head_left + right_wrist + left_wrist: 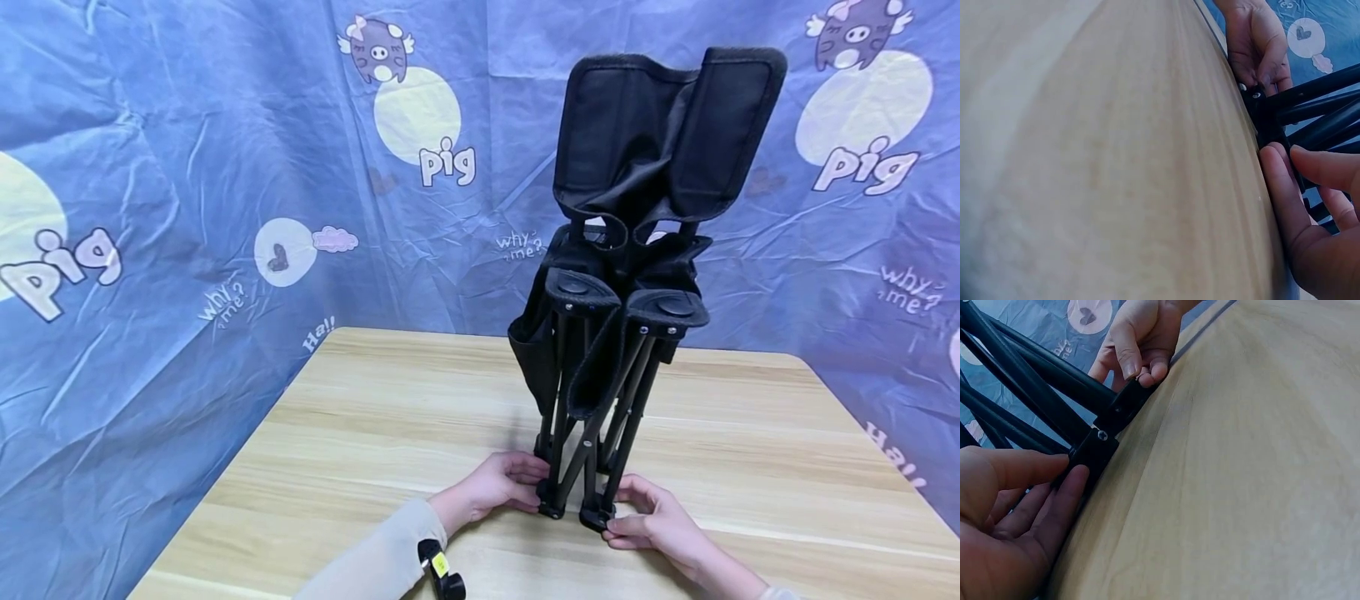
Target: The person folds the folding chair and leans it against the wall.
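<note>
A black folding camp chair [588, 383], nearly folded together, stands upright on its feet on a wooden table. Its fabric back flaps stick up at the top, and thin crossed legs lead down to black plastic feet. My left hand [498, 483] pinches the near left foot [1094, 447] between thumb and fingers. On the other side, my right hand [656, 521] pinches the near right foot [596, 518], its thumb in front and fingers behind. Both wrist views show the two feet close together, resting on the tabletop. The far feet are partly hidden behind the near legs.
The light wooden table [360, 400] spreads out around the chair. Behind it hangs a blue curtain [247, 167] printed with pigs and lettering. A black device with a yellow label [441, 567] is strapped at the left wrist.
</note>
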A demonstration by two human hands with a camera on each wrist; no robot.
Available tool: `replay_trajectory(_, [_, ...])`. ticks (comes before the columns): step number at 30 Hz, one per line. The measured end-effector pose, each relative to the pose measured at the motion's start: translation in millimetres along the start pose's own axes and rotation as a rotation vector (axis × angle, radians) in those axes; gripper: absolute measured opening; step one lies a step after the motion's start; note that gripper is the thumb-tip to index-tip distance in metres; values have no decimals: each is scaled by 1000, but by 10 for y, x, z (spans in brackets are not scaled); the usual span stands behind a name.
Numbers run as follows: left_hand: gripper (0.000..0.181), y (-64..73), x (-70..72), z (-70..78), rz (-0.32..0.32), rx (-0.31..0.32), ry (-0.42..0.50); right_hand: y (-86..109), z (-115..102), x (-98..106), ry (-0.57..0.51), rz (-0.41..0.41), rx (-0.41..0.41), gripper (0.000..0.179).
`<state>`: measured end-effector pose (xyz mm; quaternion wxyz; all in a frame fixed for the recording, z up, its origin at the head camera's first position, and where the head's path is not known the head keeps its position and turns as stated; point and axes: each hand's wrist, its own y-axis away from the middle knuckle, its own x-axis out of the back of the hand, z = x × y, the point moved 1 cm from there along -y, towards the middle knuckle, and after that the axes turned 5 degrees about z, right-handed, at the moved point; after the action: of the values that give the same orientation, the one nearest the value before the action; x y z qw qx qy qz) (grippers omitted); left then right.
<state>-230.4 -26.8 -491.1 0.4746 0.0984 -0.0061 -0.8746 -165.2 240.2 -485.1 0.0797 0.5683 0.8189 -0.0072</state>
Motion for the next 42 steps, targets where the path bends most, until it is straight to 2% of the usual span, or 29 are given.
replay_trajectory(6, [51, 3, -24, -28, 7, -5, 1, 17, 12, -9, 17, 16, 10, 53])
replay_trajectory(13, [51, -3, -48, -13, 13, -24, -1, 11, -3, -26, 46, 66, 29, 55])
replay_trajectory(17, [51, -8, -61, 2, 27, -34, -13, -5, -17, -21, 54, 68, 34, 57])
replay_trajectory(33, [52, -84, -24, 31, 78, -79, -115, -153, -84, -8, 70, 83, 15, 54])
replay_trajectory(38, [53, -130, -7, 44, 80, -115, -169, -196, -95, 3, 77, 93, 16, 54])
replay_trajectory(42, [54, -180, 11, 47, 90, -121, -177, -236, -102, 18, 91, 112, 12, 54])
